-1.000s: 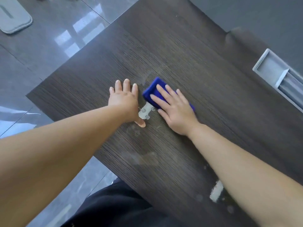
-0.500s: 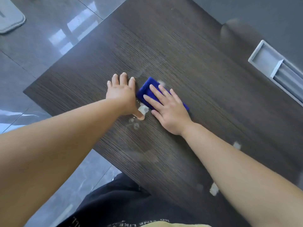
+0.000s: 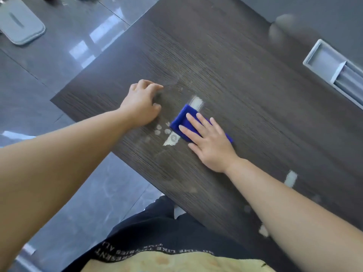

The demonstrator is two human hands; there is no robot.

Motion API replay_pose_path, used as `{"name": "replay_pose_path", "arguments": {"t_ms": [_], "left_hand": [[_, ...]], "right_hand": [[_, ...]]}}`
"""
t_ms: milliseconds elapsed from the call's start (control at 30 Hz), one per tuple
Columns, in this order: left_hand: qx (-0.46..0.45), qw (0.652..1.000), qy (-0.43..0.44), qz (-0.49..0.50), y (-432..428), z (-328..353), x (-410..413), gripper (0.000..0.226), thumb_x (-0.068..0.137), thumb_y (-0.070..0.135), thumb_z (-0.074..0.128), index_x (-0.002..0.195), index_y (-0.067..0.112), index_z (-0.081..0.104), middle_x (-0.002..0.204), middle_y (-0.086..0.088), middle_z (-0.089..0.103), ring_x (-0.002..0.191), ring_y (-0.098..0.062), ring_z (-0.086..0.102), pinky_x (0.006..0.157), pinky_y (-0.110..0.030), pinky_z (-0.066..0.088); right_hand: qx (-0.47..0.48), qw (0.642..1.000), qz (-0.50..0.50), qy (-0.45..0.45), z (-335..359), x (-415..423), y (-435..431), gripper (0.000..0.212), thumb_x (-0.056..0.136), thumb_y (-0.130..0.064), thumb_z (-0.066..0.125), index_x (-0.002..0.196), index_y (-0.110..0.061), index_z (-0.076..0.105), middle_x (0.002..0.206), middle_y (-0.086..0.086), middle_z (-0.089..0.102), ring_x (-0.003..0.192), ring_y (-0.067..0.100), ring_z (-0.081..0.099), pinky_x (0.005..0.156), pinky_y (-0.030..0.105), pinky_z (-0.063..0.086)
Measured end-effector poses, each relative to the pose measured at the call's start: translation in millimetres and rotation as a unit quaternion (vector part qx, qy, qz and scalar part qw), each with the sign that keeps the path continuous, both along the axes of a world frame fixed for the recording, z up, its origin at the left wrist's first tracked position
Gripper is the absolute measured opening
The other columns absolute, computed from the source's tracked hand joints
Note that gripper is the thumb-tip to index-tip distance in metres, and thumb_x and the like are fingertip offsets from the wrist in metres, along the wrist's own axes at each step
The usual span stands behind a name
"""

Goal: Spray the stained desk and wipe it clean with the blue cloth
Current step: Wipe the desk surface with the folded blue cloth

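Observation:
The dark wood-grain desk [image 3: 245, 79] carries white stains: a smear [image 3: 196, 102] just beyond the cloth, a patch with droplets [image 3: 170, 141] at its near-left side, and a streak [image 3: 290, 178] by my right forearm. My right hand [image 3: 210, 142] lies flat with straight fingers, pressing the folded blue cloth [image 3: 181, 119] onto the desk. To the cloth's left, my left hand [image 3: 142, 102] rests on the desk with loosely bent fingers, holding nothing. No spray bottle is in view.
A grey recessed tray [image 3: 334, 67] is set into the desk at the far right. The desk's left corner [image 3: 54, 99] and near edge drop to a glossy tiled floor [image 3: 49, 71]. A grey pad [image 3: 19, 26] lies on the floor at top left.
My right hand has slid the cloth right and toward me, uncovering a white smear beyond it. My left hand's fingers have gone from flat to bent.

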State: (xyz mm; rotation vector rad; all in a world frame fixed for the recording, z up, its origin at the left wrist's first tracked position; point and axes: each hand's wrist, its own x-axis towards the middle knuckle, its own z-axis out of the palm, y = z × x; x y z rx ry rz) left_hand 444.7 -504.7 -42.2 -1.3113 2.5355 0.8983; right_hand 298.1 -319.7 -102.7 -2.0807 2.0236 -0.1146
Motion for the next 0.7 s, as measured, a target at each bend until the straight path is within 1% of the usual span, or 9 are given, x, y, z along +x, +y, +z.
{"name": "replay_pose_path", "arguments": {"t_ms": [67,133,233,300,400,467,533,600,700], "left_hand": [[-0.009,1.000,0.004,0.011,10,1,11,0.051,0.088,0.013,0.047,0.138,0.021,0.042,0.144,-0.004,0.033,0.136,-0.028,0.020,0.111,-0.038,0.023],[-0.011,1.000,-0.009,0.018,21,-1,21,0.048,0.089,0.014,0.045,0.136,0.020,0.045,0.143,-0.003,0.034,0.135,-0.027,0.019,0.111,-0.038,0.023],[0.001,0.998,-0.025,0.049,37,-5,35,0.048,0.090,0.017,0.044,0.138,0.020,0.042,0.144,-0.004,0.033,0.136,-0.028,0.018,0.111,-0.040,0.023],[-0.001,0.998,-0.017,0.068,45,-9,41,0.049,0.090,0.016,0.045,0.139,0.018,0.040,0.143,-0.006,0.033,0.136,-0.027,0.018,0.112,-0.039,0.022],[-0.018,0.996,0.019,0.084,52,-12,48,0.050,0.087,0.011,0.047,0.137,0.014,0.043,0.141,-0.008,0.036,0.134,-0.028,0.021,0.112,-0.035,0.019],[-0.027,0.996,0.033,0.075,55,-13,49,0.050,0.087,0.007,0.047,0.137,0.013,0.044,0.142,-0.008,0.037,0.135,-0.027,0.021,0.112,-0.036,0.020],[-0.037,0.998,0.038,0.045,59,-13,47,0.052,0.087,0.005,0.046,0.137,0.015,0.044,0.142,-0.006,0.037,0.136,-0.027,0.021,0.111,-0.037,0.023],[-0.045,0.998,0.037,0.022,64,-13,45,0.053,0.085,0.005,0.046,0.137,0.017,0.044,0.142,-0.003,0.038,0.135,-0.026,0.022,0.110,-0.035,0.024],[-0.067,0.997,0.038,0.015,73,-17,43,0.052,0.085,0.006,0.047,0.136,0.017,0.047,0.140,-0.004,0.042,0.134,-0.026,0.026,0.109,-0.033,0.023]], "right_hand": [[-0.005,1.000,-0.007,0.007,0,-20,9,0.048,0.094,-0.038,0.033,0.140,-0.028,0.041,0.151,0.003,0.032,0.139,0.028,0.029,0.112,0.050,0.021],[-0.011,0.988,-0.153,0.014,0,-29,-6,0.048,0.096,-0.034,0.035,0.144,-0.028,0.035,0.155,0.003,0.025,0.142,0.029,0.023,0.113,0.052,0.019],[0.011,0.932,-0.360,0.028,1,-5,-50,0.052,0.100,-0.034,0.031,0.150,-0.028,0.016,0.159,0.004,0.005,0.145,0.026,0.005,0.116,0.049,0.006],[0.008,0.940,-0.340,0.025,-1,25,-67,0.054,0.099,-0.037,0.031,0.150,-0.025,0.017,0.159,0.007,0.007,0.145,0.029,0.008,0.115,0.050,0.008],[-0.034,0.991,-0.125,0.021,-5,64,-47,0.053,0.092,-0.038,0.033,0.142,-0.023,0.039,0.152,0.010,0.030,0.138,0.034,0.030,0.109,0.054,0.025],[-0.027,0.999,0.033,0.010,-5,60,-13,0.048,0.093,-0.037,0.037,0.139,-0.027,0.044,0.150,0.007,0.035,0.136,0.032,0.034,0.110,0.051,0.026],[-0.029,0.992,0.122,0.006,-3,25,14,0.044,0.094,-0.036,0.039,0.138,-0.031,0.043,0.150,0.004,0.036,0.137,0.028,0.034,0.112,0.047,0.022],[-0.041,0.994,0.095,0.030,-2,-14,23,0.045,0.093,-0.035,0.037,0.138,-0.031,0.040,0.149,0.004,0.037,0.136,0.027,0.033,0.110,0.046,0.021],[-0.016,0.987,-0.160,0.023,-1,-22,8,0.051,0.094,-0.036,0.030,0.144,-0.025,0.036,0.154,0.007,0.027,0.140,0.031,0.025,0.111,0.053,0.021]]}}
